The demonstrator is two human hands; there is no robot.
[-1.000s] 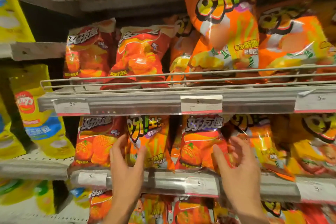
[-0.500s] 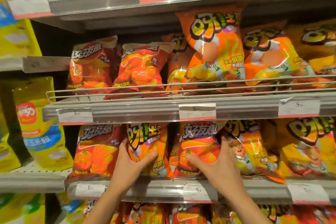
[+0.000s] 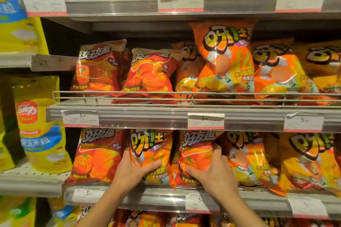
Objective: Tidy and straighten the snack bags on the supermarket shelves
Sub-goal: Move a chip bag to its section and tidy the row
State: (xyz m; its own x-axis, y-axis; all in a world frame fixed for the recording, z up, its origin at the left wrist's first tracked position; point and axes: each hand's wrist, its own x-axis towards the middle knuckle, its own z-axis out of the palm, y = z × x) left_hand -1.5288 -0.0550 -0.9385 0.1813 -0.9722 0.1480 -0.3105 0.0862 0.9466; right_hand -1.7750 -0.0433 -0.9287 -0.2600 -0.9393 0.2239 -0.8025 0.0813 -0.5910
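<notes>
Both hands are working the lower shelf (image 3: pixel 166 199) now, right under the middle price tag (image 3: pixel 205 120). The left hand (image 3: pixel 134 169) is gripping the orange bag (image 3: pixel 153 153) below and left of that tag, fingers tucked behind its left edge and thumb pressing across the front. The right hand (image 3: pixel 214 173) is gripping the red bag (image 3: pixel 195 153) directly below the tag, thumb across the lower front and fingers curling round its right side. A second ago both hands were hovering spread in front of these bags without touching; half a second ago they were just closing in, so they're now properly clamping on. The view is also sitting lower and closer than before, with the top shelf strip showing more. Both bags are standing upright, side by side, nearly touching, bottoms resting on the shelf lip. Another red bag (image 3: pixel 97 155) is standing further left of the tag, and yellow-orange bags (image 3: pixel 313 162) are leaning off to its lower right.
</notes>
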